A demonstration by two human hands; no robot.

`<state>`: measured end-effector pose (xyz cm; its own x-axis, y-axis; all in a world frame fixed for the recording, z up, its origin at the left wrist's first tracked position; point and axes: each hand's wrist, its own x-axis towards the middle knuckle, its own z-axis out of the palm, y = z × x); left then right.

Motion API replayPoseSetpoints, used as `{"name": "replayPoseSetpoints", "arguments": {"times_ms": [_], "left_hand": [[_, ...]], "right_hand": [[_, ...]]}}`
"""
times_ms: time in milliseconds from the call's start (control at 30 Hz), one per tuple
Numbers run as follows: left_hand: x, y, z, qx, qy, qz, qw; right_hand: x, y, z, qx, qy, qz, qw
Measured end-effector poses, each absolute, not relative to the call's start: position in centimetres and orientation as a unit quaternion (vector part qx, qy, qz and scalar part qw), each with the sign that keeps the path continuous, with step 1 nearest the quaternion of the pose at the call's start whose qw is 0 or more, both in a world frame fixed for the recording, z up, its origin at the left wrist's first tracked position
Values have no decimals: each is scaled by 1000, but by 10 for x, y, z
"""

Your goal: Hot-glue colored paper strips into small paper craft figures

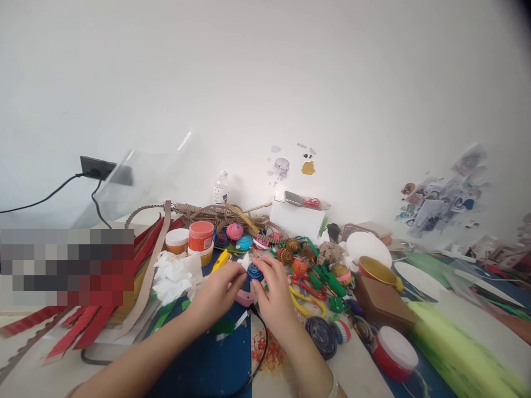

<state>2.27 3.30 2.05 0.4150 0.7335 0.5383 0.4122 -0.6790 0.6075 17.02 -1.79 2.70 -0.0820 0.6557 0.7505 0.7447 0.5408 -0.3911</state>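
My right hand is closed on a small blue coil of corrugated paper, holding it between thumb and fingers. Close beside it, my left hand has its fingertips pinched together; what lies between them is hidden. A bit of white paper shows just behind the left fingertips. Under both hands lies a pink tool, partly covered, with a black cord running toward the front edge. A yellow cutter rests behind my left hand.
Crumpled white tissue and red corrugated strips lie left, near stacked tubs. Several colourful coiled pieces, green clips and a dark blue coil crowd the right. Beyond them are a brown box and a red tub.
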Motion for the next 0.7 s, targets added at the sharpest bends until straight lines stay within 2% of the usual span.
{"name": "replayPoseSetpoints", "arguments": {"times_ms": [700], "left_hand": [[24,33,17,809,357,413,219]], "right_hand": [[171,-16,23,-478,-744,-48,464]]}}
